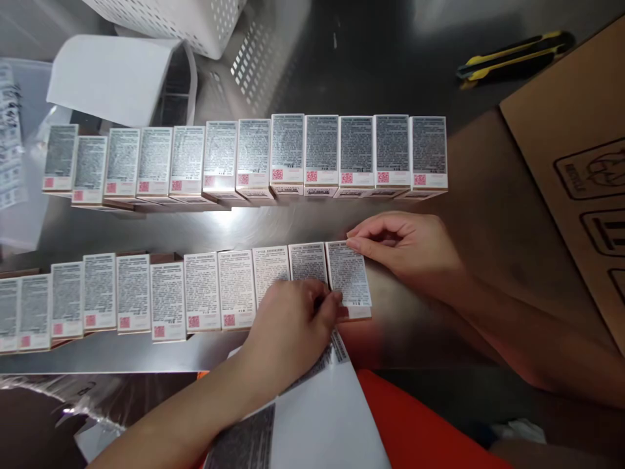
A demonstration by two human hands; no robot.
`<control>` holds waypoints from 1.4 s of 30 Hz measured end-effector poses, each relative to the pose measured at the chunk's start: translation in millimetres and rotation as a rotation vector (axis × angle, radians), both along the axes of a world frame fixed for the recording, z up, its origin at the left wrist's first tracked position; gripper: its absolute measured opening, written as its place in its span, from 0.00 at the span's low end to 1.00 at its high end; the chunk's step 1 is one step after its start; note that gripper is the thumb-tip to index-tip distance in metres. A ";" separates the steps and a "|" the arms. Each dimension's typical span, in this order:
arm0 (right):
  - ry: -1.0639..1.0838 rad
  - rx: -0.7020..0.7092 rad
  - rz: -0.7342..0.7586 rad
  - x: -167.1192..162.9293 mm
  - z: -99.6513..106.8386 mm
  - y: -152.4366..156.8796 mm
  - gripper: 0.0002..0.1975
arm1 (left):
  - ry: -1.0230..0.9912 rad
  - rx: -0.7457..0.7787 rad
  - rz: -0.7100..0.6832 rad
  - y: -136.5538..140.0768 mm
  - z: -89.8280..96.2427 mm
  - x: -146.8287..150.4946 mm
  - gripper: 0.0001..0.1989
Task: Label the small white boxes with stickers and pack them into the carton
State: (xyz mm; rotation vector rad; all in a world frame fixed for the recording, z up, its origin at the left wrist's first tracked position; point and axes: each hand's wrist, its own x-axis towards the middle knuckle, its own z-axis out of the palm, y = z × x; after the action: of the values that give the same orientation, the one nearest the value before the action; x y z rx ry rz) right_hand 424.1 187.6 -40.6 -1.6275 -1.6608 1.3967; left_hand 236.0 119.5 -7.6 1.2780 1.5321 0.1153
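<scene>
A printed label (349,277) lies slightly askew over the top of the rightmost small box (359,314) in the near row, its lower right corner sticking out past the box's edge. My right hand (410,251) comes from the right, thumb and forefinger pinched at the label's upper edge. My left hand (293,322) is curled, its thumb and fingertips closed at the label's lower left edge; its fingers partly hide the neighbouring boxes. Under my left wrist is a white label sheet (325,417) with dark printed strips, reaching over the table's front edge.
A second row of labelled boxes (254,153) stands farther back. Behind are a white perforated basket (170,23), a curled white sheet (110,75) and a yellow-and-black cutter (512,58). A cardboard carton (571,130) borders the right side. Plastic film (58,397) lies front left.
</scene>
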 end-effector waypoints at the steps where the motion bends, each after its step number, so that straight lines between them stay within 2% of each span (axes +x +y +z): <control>1: 0.002 -0.006 0.005 0.6 -0.7 0.0 0.17 | -0.007 -0.003 0.001 0.1 0.1 0.1 0.18; 12: 0.013 -0.027 0.004 -0.1 0.8 0.1 0.16 | -0.021 -0.011 0.014 1.1 0.9 1.2 0.17; 22: -0.072 0.032 0.025 -0.6 0.1 -1.1 0.16 | 0.011 -0.005 0.008 0.5 -1.6 -0.1 0.18; 42: -0.084 0.078 0.042 -0.6 -2.4 -1.7 0.16 | 0.049 -0.021 -0.017 1.9 -0.7 0.9 0.18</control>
State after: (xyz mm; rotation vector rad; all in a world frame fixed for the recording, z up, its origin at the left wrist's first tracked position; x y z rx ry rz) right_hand 423.5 185.9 -42.9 -1.6365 -1.7841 1.2823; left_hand 236.9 121.4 -8.3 1.2855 1.5601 0.0576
